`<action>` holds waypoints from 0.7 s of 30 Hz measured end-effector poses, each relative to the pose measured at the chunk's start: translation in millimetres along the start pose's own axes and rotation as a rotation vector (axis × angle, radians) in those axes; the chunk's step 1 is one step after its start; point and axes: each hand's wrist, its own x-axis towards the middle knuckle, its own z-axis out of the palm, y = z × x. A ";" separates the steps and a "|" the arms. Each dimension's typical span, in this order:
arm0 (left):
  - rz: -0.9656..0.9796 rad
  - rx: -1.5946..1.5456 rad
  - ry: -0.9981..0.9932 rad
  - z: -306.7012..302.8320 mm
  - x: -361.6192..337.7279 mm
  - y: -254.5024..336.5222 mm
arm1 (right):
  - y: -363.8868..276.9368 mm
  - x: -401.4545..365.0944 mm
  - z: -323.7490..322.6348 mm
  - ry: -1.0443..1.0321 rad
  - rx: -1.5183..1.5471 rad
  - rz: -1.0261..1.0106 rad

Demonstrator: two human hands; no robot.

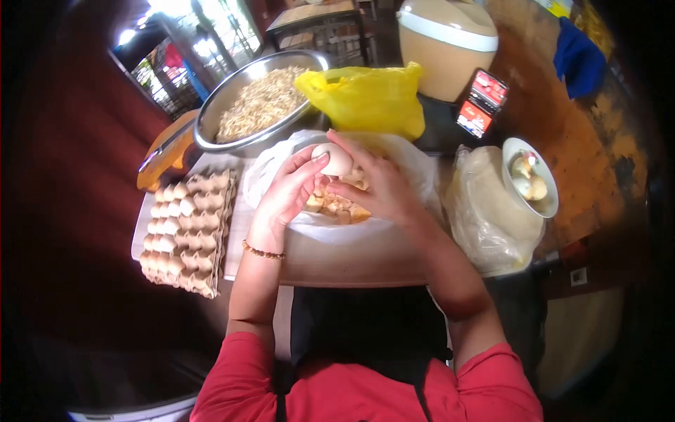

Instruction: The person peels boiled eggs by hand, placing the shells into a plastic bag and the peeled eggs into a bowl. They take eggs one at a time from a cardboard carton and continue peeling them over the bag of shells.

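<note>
A pale egg (336, 161) rests between the fingers and thumb of my left hand (290, 184), above a white plastic bag (261, 167). My right hand (383, 184) is on the egg's other side, fingers extended and apart, with its fingertips close around the shell. Inside the bag below lie yellowish and brownish pieces (341, 207), partly hidden by my hands. To the left, a cardboard egg tray (204, 240) carries several eggs (163, 243) along its left side, while its right-hand cups show no eggs.
Behind the bag stand a metal basin (204, 133) of light brown flakes (264, 102) and a yellow plastic bag (380, 98). A beige lidded container (443, 60) and a lit phone (481, 103) are farther right. Nearer are a clear plastic bag (485, 211) and a white bowl (550, 200) holding eggs.
</note>
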 end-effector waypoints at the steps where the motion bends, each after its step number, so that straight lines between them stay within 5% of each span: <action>1: 0.014 -0.046 -0.015 2.8 8.0 -2.9 | 5.8 0.5 1.3 0.085 -0.018 -0.070; 8: 0.092 -0.006 0.001 9.9 15.3 -20.1 | 13.5 -2.5 -3.8 0.063 0.103 0.092; 21: 0.091 0.075 -0.033 -5.2 7.3 -24.5 | 20.7 -4.0 9.5 0.102 0.011 -0.081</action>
